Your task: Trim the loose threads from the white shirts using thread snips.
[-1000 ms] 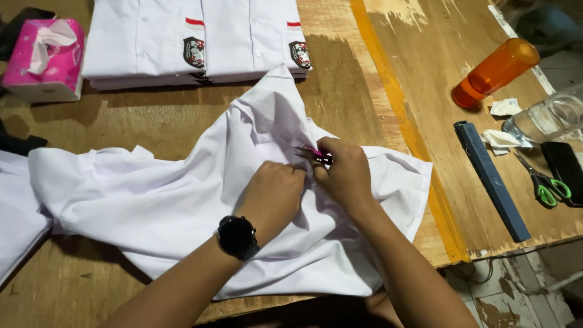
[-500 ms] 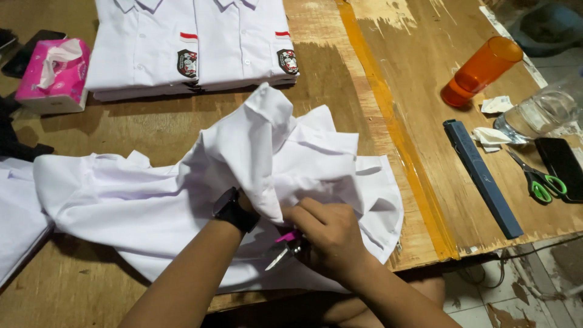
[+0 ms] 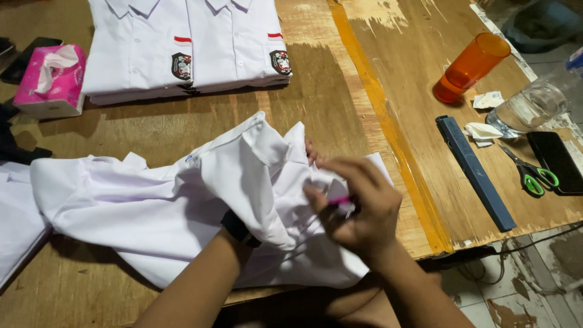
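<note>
Wooden table (image 3: 340, 115), orange cup (image 3: 470, 67) seemingly empty

left arm: bare forearm, no sleeve | black wristwatch (image 3: 240, 229) on wrist, part hidden by cloth | right arm: bare, no sleeve or watch | right hand (image 3: 358, 206): no glove or rings seen

Open tabletop (image 3: 340, 103) is left beyond the right grip (image 3: 358, 209), while passage further right is blocked by a blue bar (image 3: 475, 173), scissors (image 3: 531, 173), an orange cup (image 3: 470, 65) and a glass (image 3: 531, 104).
</note>
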